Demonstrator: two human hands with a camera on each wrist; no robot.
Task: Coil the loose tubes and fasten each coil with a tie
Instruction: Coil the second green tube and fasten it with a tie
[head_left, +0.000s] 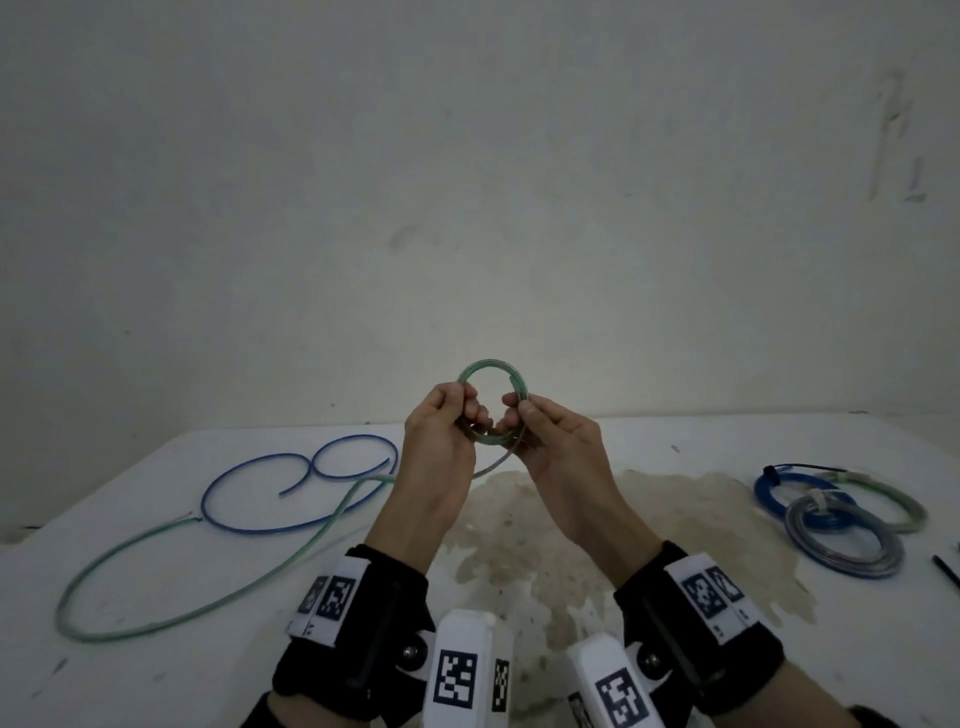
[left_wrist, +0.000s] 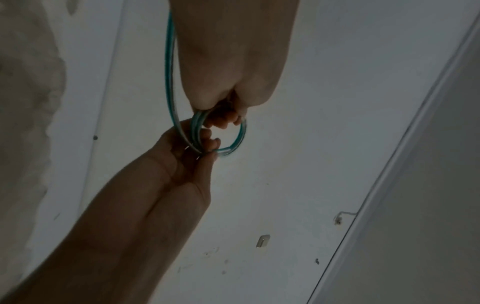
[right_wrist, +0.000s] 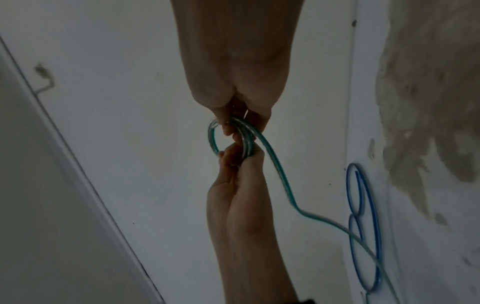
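Above the white table (head_left: 675, 447) both hands hold up a small green tube coil (head_left: 493, 368) of a few turns. My left hand (head_left: 470, 410) grips its left side with curled fingers. On the coil's right side my right hand (head_left: 514, 415) pinches the turns between thumb and fingers. In the left wrist view the left hand (left_wrist: 228, 117) and the right hand (left_wrist: 205, 148) meet on the coil (left_wrist: 235, 142). The uncoiled green tail (right_wrist: 280, 181) runs down to the table, where it lies in a wide loop (head_left: 182, 587).
A loose blue tube (head_left: 291, 488) curls on the table at the left, beside the green tail. At the right lie three tied coils: blue (head_left: 779, 491), clear grey (head_left: 844, 540), green (head_left: 898, 504). A black tie (head_left: 945, 569) lies at the right edge. A brown stain (head_left: 571, 519) marks the middle.
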